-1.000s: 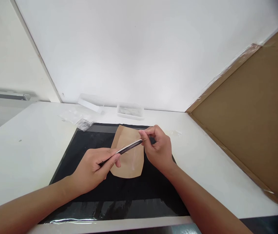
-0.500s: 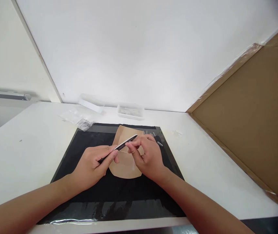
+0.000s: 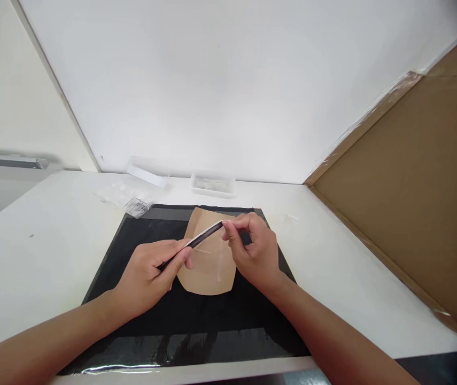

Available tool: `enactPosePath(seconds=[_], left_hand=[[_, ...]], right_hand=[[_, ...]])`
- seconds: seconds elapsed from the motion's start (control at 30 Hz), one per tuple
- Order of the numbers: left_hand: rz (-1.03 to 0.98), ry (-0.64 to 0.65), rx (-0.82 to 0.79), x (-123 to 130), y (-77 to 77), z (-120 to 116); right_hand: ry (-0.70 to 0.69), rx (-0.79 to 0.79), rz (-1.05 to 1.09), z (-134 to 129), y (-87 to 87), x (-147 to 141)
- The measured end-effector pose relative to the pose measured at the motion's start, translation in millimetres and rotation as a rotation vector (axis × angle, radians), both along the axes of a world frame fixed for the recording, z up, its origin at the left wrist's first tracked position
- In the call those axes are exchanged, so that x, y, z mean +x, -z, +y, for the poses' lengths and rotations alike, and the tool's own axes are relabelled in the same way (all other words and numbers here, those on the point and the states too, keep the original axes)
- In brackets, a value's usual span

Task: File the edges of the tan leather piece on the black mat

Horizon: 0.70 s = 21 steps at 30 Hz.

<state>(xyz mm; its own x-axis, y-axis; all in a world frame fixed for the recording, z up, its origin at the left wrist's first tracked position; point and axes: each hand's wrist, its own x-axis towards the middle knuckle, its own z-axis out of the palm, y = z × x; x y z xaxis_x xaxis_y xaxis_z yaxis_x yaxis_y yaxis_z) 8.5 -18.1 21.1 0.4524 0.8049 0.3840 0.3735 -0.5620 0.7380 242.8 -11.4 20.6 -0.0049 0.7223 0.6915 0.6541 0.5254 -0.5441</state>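
Here's the left grip [image 3: 148, 272], closed firmly, thumb pressed against fingers, and it has the dark strip [image 3: 206, 233] by its near end! That strip, pale along its upper edge, slants up and away to the right, straight across to the right grip [image 3: 254, 248]. Over there it's a fine pinch, thumb and fingertips together right at the strip's far end, no daylight between them. So the strip spans the gap, raised between the two grips.

Directly below the pair, a brown sheet [image 3: 208, 275] lies on the black mat [image 3: 208, 315], its upper right corner partly behind the right grip. Beyond both grips, on the white tabletop [image 3: 344, 278], sits a clear tray [image 3: 212, 193], contents too blurred to call. Farther out past the left grip, crumpled clear plastic [image 3: 122, 195]! And well right of the right grip, a cardboard panel [image 3: 404, 187] leans in.
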Motion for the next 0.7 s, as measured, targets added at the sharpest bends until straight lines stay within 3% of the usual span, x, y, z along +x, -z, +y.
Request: enactPosePath(seconds=[0.2,0.4,0.7], left_hand=[[0.019,-0.007,0.001,-2.2,1.5,2.5],[0.067,-0.009,0.072,-2.5,2.6,3.3],[0.072,0.0,0.062,-2.1,1.7,3.4]], right_hand=[[0.005,0.04,-0.029,0.5,-2.6,6.0],[0.012,-0.028,0.022,9.1,1.1,15.7],[-0.017,-0.044,0.01,6.4,0.9,7.9]])
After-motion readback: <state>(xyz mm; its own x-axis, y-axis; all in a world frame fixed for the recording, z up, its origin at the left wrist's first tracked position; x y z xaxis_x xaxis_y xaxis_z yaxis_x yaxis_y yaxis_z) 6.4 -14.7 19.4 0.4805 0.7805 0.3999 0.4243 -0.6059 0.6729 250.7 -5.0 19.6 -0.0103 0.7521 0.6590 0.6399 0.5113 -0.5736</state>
